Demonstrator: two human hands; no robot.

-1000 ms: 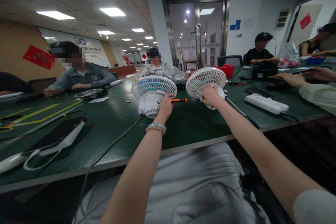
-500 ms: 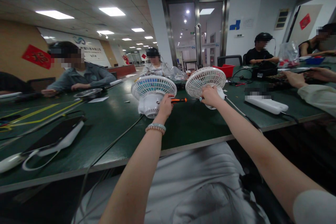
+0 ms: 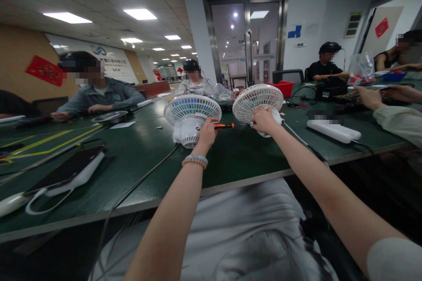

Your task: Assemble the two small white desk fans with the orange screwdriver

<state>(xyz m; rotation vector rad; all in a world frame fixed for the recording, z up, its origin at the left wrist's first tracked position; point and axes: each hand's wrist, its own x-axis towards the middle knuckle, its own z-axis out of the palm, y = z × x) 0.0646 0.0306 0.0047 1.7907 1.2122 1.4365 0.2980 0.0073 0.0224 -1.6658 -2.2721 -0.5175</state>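
Observation:
Two white fans stand side by side on the green table, motor housings facing me. My left hand [image 3: 207,133] lies against the rear housing of the left fan [image 3: 193,116], its fingers closed around an orange-and-black screwdriver [image 3: 224,126]. The screwdriver's thin shaft points right, towards my other hand. At the back of the right fan [image 3: 259,99], my right hand [image 3: 263,120] is closed on a slim piece with a light blue end [image 3: 252,124]; the rest of that piece is hidden by my fingers. Whether the shaft touches the blue end I cannot tell.
A white power strip [image 3: 333,131] lies to the right, near a co-worker's hands [image 3: 371,96]. A red bin [image 3: 282,88] and a clear plastic bag [image 3: 221,92] are behind the fans. On the left lies a dark-topped white device [image 3: 70,169]. Cables cross the table's front edge [image 3: 245,181].

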